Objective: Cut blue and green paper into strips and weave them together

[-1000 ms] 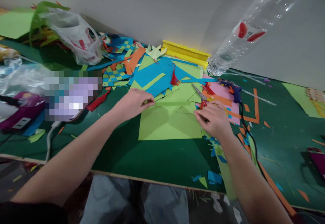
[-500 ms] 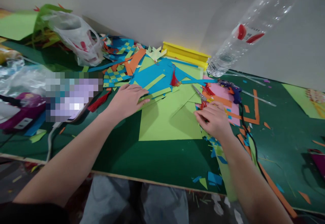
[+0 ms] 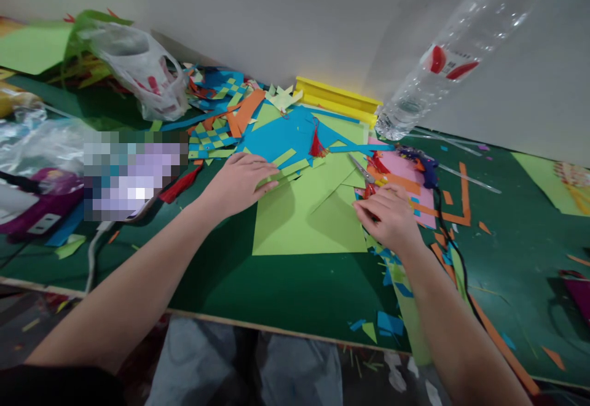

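Note:
My left hand (image 3: 244,182) lies palm down, fingers stretched out, over light green paper strips (image 3: 290,169) at the left of the pile. Under them spreads a blue paper sheet (image 3: 276,129) with a red tassel (image 3: 317,143) on it. A large light green sheet (image 3: 308,228) lies between my hands. My right hand (image 3: 387,215) is curled around the yellow handles of a pair of scissors (image 3: 366,171). The blades point away and to the left, above the green paper. Part of the handles is hidden by my fingers.
A clear bottle (image 3: 424,99) stands at the back right beside a yellow plastic channel (image 3: 336,100). At left are a phone (image 3: 138,175) on a cable, a purple power strip (image 3: 43,209) and a white plastic bag (image 3: 147,74). Paper scraps (image 3: 389,323) litter the green table (image 3: 286,289).
My left hand has shifted slightly to the right. One thin green strip near its fingers shows shorter and lower than before. My right hand has hardly moved.

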Demonstrator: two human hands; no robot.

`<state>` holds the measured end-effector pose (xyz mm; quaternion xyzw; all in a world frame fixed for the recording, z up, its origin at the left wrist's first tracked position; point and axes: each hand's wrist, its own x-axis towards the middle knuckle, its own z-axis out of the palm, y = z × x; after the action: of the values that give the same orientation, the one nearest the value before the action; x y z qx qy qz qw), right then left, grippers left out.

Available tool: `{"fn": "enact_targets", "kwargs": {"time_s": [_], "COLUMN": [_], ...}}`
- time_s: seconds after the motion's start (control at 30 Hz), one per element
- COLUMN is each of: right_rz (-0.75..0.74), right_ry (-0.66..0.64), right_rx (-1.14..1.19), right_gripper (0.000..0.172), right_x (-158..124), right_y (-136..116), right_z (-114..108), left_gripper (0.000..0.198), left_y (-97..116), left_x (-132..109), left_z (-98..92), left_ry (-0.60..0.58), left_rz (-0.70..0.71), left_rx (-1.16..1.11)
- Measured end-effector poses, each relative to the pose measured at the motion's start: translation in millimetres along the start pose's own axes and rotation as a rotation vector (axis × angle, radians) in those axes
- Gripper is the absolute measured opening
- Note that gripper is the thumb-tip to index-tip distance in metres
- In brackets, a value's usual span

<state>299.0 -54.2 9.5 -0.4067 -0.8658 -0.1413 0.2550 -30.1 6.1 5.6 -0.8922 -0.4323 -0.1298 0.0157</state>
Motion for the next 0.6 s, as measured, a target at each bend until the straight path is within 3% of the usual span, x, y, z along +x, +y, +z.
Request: {"fn": "enact_targets", "kwargs": {"time_s": [0.6], "right_rz": [0.006], "right_ry": [-0.049], "right_rx": [0.03], "right_gripper": [0.014], "right_x": [-2.5], "right_y": [1.3], "right_z": [2.5], "left_gripper": [0.037], "left_y": [10.5], "left_x": [1.3], "left_z": [3.4], "left_ry": [-0.038], "left_rz": [0.117], "left_rx": [-0.059]}}
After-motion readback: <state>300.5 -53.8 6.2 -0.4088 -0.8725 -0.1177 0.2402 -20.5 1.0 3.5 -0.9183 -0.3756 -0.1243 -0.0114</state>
